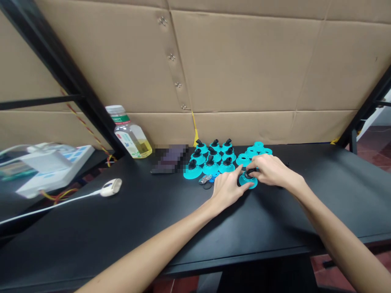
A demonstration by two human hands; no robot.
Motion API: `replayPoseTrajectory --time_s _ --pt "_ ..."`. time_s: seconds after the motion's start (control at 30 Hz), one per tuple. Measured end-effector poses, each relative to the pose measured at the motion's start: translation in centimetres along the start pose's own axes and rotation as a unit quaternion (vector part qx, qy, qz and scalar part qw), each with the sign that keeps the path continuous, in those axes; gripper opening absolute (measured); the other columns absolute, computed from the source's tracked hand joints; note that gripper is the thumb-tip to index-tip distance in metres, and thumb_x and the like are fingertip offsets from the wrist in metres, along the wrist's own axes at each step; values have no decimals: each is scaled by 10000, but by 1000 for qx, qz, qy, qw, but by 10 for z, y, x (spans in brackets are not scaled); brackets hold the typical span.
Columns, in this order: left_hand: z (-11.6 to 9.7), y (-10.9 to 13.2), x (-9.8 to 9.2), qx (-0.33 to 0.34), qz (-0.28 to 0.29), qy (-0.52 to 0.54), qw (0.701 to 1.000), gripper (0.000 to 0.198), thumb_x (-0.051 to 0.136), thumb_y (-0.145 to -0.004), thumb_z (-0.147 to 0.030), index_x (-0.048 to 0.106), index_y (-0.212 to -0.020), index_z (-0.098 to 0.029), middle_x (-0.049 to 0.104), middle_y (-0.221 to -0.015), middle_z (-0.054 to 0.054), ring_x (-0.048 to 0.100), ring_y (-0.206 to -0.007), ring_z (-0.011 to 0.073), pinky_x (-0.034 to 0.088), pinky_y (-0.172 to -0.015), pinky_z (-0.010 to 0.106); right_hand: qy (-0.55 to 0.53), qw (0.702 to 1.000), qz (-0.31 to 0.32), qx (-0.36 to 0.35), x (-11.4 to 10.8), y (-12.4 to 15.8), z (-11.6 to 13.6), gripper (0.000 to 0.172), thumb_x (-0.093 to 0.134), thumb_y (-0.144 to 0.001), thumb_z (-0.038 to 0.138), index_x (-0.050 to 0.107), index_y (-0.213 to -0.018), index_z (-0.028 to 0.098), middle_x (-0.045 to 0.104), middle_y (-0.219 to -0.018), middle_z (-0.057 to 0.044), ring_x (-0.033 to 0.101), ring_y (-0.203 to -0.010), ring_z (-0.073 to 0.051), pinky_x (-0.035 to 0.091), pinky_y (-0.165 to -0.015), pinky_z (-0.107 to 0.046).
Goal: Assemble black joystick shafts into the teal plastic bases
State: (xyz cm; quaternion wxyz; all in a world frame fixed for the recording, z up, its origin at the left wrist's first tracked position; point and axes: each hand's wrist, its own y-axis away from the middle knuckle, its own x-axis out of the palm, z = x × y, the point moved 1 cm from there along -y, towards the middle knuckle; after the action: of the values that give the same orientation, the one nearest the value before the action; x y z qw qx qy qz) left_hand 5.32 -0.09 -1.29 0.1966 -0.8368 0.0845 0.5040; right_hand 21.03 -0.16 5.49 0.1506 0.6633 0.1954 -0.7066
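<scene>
A turquoise cone-shaped base (249, 182) stands on the black table (146, 228), and my left hand (228, 186) grips its rim between thumb and fingers. Over its top, my right hand (269, 171) pinches a black part (251, 171) that sits at the centre of the base. To the left, several turquoise bases with black angled tops (210, 165) stand in rows. Behind my right hand lie several turquoise pieces without black tops (252, 152), some partly hidden by it. A small silver-and-black item (205, 179) rests beside my left hand.
A bottle of yellow liquid (133, 140) and a blurred dark flat object (171, 159) stand and lie at the back left. A white cable plug (110, 187) lies on the left. Cardboard (244, 73) walls the rear; a white power strip (58, 171) is far left.
</scene>
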Motion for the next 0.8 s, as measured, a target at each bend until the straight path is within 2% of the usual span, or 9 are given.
replayPoseTrajectory --time_s 0.13,0.3,0.47,0.63,0.8 --pt "1 -2 -1 -8 6 3 1000 653 605 -780 -609 558 -1309 -229 727 -774 38 687 -753 246 402 -581 269 19 999 33 -9 -7 -4 4 173 543 -832 190 679 -726 173 597 -664 -41 481 -637 -129 210 -538 -262" --pt "2 -3 -2 -25 18 39 999 573 623 -752 -625 634 -1219 -295 699 -683 7 667 -681 218 345 -528 257 29 998 53 -36 -8 -7 3 191 515 -797 138 627 -643 148 564 -629 -42 423 -595 -113 209 -543 -271" --pt "2 -3 0 -13 16 32 999 551 621 -761 -603 633 -1226 -307 685 -642 0 648 -638 208 332 -532 258 34 998 36 -38 -2 -4 2 201 483 -820 127 632 -685 139 612 -701 -62 453 -620 -114 226 -563 -265" --pt "3 -3 0 -23 26 52 998 557 661 -745 -538 615 -1251 -311 717 -708 4 660 -666 209 339 -535 253 64 996 21 -52 8 -1 3 213 456 -877 137 642 -775 117 660 -809 -101 520 -665 -134 230 -567 -270" --pt "4 -4 0 -34 26 80 996 563 682 -725 -546 632 -1233 -309 739 -750 2 686 -737 219 400 -582 263 108 990 35 -78 10 -1 4 311 424 -951 223 643 -773 92 659 -746 -122 527 -618 -144 192 -544 -287"
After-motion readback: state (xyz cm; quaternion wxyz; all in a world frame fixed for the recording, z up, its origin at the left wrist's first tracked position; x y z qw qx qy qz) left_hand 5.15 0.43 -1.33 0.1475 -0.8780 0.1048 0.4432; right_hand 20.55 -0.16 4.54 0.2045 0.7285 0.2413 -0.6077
